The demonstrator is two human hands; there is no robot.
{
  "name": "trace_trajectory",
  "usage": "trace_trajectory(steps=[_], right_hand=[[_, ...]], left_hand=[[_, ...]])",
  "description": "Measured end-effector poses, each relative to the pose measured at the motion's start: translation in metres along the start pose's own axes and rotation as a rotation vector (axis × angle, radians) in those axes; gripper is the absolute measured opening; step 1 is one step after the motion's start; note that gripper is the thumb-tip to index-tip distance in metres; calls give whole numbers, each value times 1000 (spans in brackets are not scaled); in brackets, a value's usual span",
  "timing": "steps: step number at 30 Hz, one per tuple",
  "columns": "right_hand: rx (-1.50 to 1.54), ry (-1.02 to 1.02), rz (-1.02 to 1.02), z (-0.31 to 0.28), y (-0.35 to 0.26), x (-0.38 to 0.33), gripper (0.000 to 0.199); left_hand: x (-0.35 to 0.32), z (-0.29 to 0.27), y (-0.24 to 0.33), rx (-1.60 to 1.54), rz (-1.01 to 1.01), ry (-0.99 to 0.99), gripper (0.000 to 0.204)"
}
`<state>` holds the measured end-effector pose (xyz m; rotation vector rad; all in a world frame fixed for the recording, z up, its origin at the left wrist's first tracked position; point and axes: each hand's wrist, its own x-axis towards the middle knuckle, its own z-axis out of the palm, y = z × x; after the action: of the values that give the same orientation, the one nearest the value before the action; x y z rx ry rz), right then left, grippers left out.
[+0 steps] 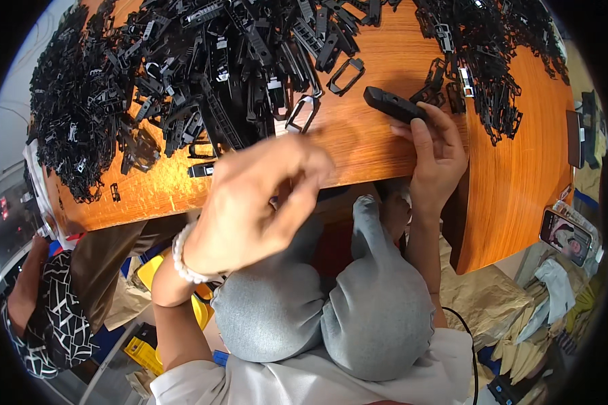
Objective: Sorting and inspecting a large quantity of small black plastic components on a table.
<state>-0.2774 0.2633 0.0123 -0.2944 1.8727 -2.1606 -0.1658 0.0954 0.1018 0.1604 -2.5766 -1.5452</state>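
A long black plastic housing with a rounded far end sits in the fingers of my right hand, above the table near its front edge. My right thumb and fingertips pinch its near end. My left hand, with a white bead bracelet on the wrist, hangs over the table's front edge, smeared by motion. Its fingers look curled, but what they hold, if anything, does not show. Closest beyond it are a pale-edged frame part and a small black part. A black rectangular frame lies left of the housing.
A large heap of black plastic parts covers the table's far left and middle. Another pile lies on the right-hand wooden table. A phone stands at that table's edge. Another person's arm is at the far left.
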Motion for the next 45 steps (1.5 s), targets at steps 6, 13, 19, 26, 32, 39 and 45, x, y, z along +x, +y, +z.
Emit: trace_trajectory(steps=[6,13,19,26,32,39,45], right_hand=[[-34,12,4,-1,4,-1,22],[-26,-3,-46,-5,7,1,22],[-25,-17,-78,-4,7,0,21],[-83,-56,-36,-1,6,-4,23],[-211,-53,-72,-2,1,-9,24],[-239,-90,-129,-3,7,-10,25],[-155,-95,-147,-11,12,-9,26]], left_hand=[[-48,5,-26,-301,-201,-634,13],[-109,69,-119,-221,-515,-777,29],[-126,119,-210,-238,-778,-549,35],[-89,110,-256,-220,-569,-499,34],[-136,118,-240,-213,-362,-470,34],[-127,150,-243,-177,-176,-436,34],[-183,122,-248,-143,-73,-372,34]])
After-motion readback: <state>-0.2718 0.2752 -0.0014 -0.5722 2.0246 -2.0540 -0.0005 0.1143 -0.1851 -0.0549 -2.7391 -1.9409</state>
